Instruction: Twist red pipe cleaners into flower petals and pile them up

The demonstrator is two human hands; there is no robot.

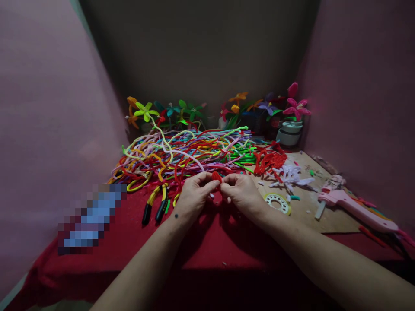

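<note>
Between my two hands, above the front of the table, is a small red loop of pipe cleaner (216, 176). My left hand (200, 190) pinches it from the left with thumb and forefinger. From the other side, the fingertips of my right hand (240, 190) are closed on it too. Fingers cover most of the red piece, so its full shape is hidden. Just beyond the hands lies a big tangled heap of coloured pipe cleaners (191, 149). Pliers (155, 203) with yellow and black handles rest left of my left hand.
A pink glue gun (359, 205) lies on a brown board (337, 216) at right. Near it are a tape ring (277, 204), red pieces (269, 160) and white pieces (292, 177). Pipe-cleaner flowers (296, 108) and a lidded cup (289, 134) stand behind. Red cloth (129, 242) covers the table.
</note>
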